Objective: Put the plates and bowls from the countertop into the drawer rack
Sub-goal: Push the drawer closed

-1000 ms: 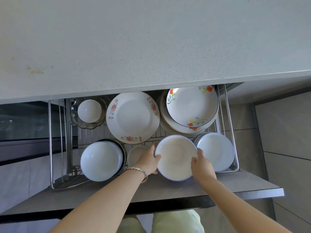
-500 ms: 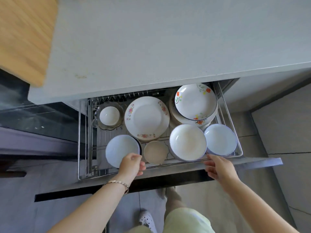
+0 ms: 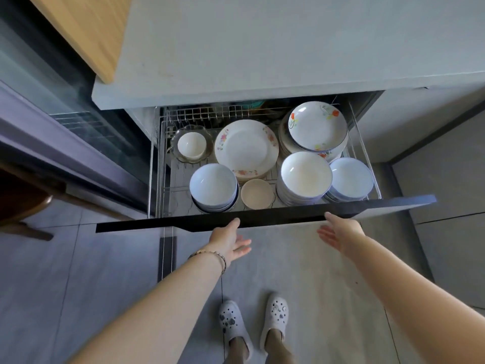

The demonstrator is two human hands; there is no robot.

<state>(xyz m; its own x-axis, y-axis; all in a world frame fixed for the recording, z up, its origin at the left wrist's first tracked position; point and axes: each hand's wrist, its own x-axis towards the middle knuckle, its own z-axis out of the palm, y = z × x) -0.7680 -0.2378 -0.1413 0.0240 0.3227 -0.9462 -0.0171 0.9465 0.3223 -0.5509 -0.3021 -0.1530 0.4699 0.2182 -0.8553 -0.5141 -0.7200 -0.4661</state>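
The wire drawer rack (image 3: 363, 143) stands pulled out under the grey countertop (image 3: 288, 43). In it sit a flowered plate (image 3: 246, 147), a stack of plates topped by an orange-flower plate (image 3: 317, 126), a stack of white bowls (image 3: 305, 174), blue-white bowl stacks at left (image 3: 213, 184) and right (image 3: 350, 178), a beige bowl (image 3: 257, 193) and a small white bowl (image 3: 191, 144) on a glass dish. My left hand (image 3: 231, 241) and my right hand (image 3: 338, 232) are both open with straight fingers, just below the dark drawer front (image 3: 262, 219), thumbs at its edge.
A wooden board (image 3: 86, 30) lies at the counter's left end. A dark glass-fronted unit (image 3: 65, 122) stands to the left, a grey cabinet front (image 3: 446, 185) to the right. My feet in white clogs (image 3: 253, 319) stand on the grey tile floor.
Both hands have left the white bowl stack and dropped below the drawer front, fingers spread. The view has pulled back and up, showing the floor and my feet.
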